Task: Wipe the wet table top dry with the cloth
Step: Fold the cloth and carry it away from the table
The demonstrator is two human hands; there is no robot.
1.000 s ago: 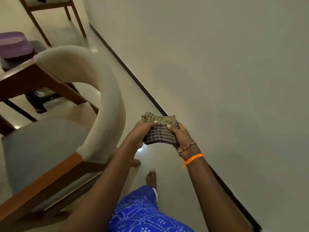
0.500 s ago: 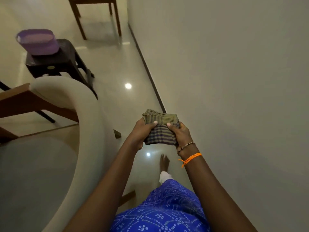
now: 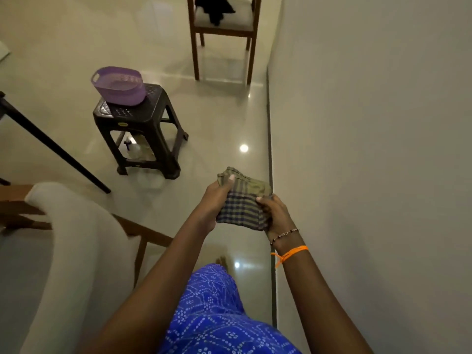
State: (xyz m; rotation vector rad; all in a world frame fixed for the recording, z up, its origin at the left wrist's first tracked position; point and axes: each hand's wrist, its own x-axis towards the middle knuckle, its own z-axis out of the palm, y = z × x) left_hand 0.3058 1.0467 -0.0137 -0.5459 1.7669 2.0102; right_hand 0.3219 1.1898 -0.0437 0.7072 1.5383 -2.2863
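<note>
A folded checked cloth (image 3: 242,200), olive and blue, is held in front of me above the glossy floor. My left hand (image 3: 217,200) grips its left side with the thumb on top. On the cloth's right side, my right hand (image 3: 274,215) grips it; that wrist wears a bead bracelet and an orange thread. A dark table leg (image 3: 51,144) slants in at the left; the table top itself is out of view.
A cushioned chair with a curved pale back (image 3: 76,238) stands close on my left. A black plastic stool (image 3: 143,129) carries a purple basket (image 3: 118,85). Another wooden chair (image 3: 223,26) stands far ahead. A plain wall (image 3: 370,149) runs along my right.
The view has swung and moved forward past the near chair, bringing the stool and far chair into sight. Both hands keep the same hold on the cloth.
</note>
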